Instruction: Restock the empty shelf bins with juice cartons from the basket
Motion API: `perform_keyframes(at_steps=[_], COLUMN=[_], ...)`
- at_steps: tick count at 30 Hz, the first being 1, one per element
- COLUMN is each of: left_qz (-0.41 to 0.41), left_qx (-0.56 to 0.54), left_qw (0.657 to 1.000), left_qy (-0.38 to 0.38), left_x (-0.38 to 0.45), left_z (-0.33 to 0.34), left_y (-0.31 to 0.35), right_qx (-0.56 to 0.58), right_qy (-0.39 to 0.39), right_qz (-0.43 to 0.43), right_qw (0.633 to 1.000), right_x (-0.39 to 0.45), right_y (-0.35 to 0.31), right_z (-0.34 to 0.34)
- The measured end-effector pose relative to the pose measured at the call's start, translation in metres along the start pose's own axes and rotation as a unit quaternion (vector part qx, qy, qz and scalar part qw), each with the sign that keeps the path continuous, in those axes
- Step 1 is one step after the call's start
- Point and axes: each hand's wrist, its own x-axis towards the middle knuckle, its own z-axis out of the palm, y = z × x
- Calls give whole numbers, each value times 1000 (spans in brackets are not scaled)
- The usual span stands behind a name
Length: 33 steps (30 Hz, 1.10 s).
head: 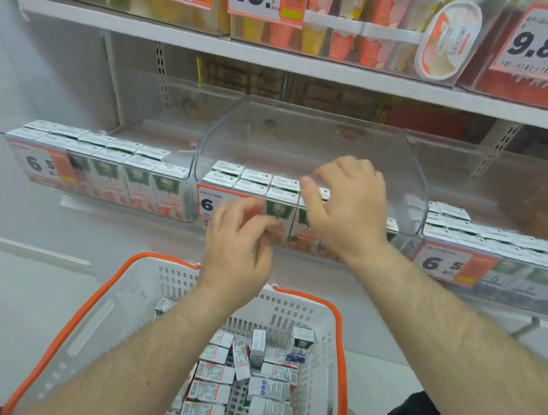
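Nothing gripped: left hand (238, 237) loosely curled, right hand (347, 202) spread over middle bin (411, 171), part-filled with juice cartons (255, 181). More left in basket (74, 310). Risk: front row toppled if knocked by fingers.

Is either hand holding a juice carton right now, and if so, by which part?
Cannot tell for sure. The left hand is curled at the middle bin's front, the right hand hovers over its cartons; no gripped carton shows.
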Motion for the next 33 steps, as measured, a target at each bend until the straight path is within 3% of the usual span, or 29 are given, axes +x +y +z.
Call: perform_keyframes(at_steps=[1,3,6,8,10,12,14,19,21,23,26,30,33], left_qz=[-11,-56,-168,-247,-307,-350,-380,-463,-478,-480,-459,-522,-463], left_qx=[0,2,2,-1,-6,-6,1,-19,4,14,33,36,53], left_qw=[1000,997,974,945,912,881,852,758,737,711,647,546,572], left_qy=[-11,-59,-153,-215,-272,-318,-360,-459,-479,-513,-609,-655,-675], left_x=[-12,-38,-72,-91,-106,-123,-140,-182,-193,-202,-218,-239,-247], left_z=[-1,-1,1,1,3,7,13,30,34,38,47,58,62], left_y=[-6,-22,-44,-55,-65,-75,-85,-116,-127,-134,-131,-118,-114], right_qx=[72,175,150,130,144,154,143,80,55,23,-44,-91,-79], right_qy=[7,-119,-329,-412,-466,-493,-521,-631,-663,-681,-685,-705,-709], right_qz=[-18,16,35,53,140,237,281,224,192,152,86,152,237], right_qw=[997,977,932,900,862,823,793,738,721,716,722,687,659], right_x=[-14,-48,-95,-116,-130,-146,-163,-218,-234,-245,-260,-278,-293], right_y=[-13,-38,-43,-33,-21,-9,-2,-1,-4,-8,-17,-25,-27], right_z=[2,10,36,51,62,74,84,110,120,127,133,138,148])
